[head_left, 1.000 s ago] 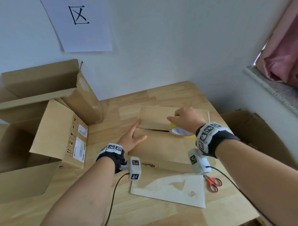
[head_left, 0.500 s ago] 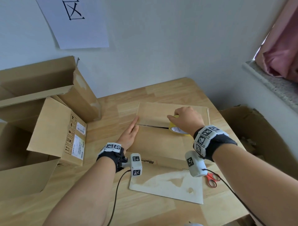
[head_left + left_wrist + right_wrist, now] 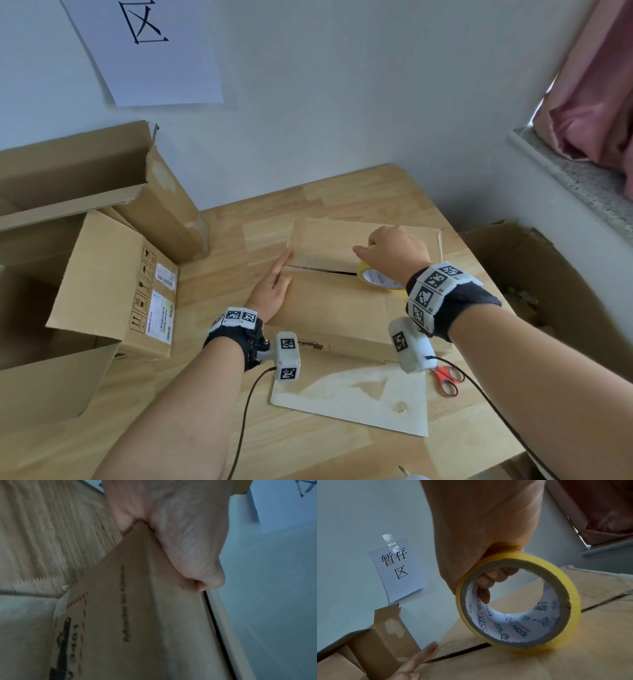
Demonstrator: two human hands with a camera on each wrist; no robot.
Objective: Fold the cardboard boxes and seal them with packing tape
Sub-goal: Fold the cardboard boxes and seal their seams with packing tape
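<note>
A flat brown cardboard box (image 3: 342, 308) lies on the wooden table with its top flaps closed and a dark seam across the middle. My left hand (image 3: 274, 284) lies with straight fingers along the box's left edge, fingertips at the seam's left end; its palm (image 3: 171, 534) presses the box (image 3: 137, 615). My right hand (image 3: 390, 250) grips a yellow packing tape roll (image 3: 376, 279) standing on the seam. In the right wrist view the fingers (image 3: 494, 576) hook inside the tape roll (image 3: 518, 601). Clear tape seems to run from the left edge to the roll.
Open cardboard boxes (image 3: 102, 274) stand stacked at the table's left. Red-handled scissors (image 3: 447, 378) and a white sheet (image 3: 359, 401) lie near the front edge. Another open box (image 3: 548, 291) sits off the table's right side. A paper sign (image 3: 147, 51) hangs on the wall.
My left hand has slid from the box top to its left edge and drawn the thumb in. The right hand still holds the roll on the seam.
</note>
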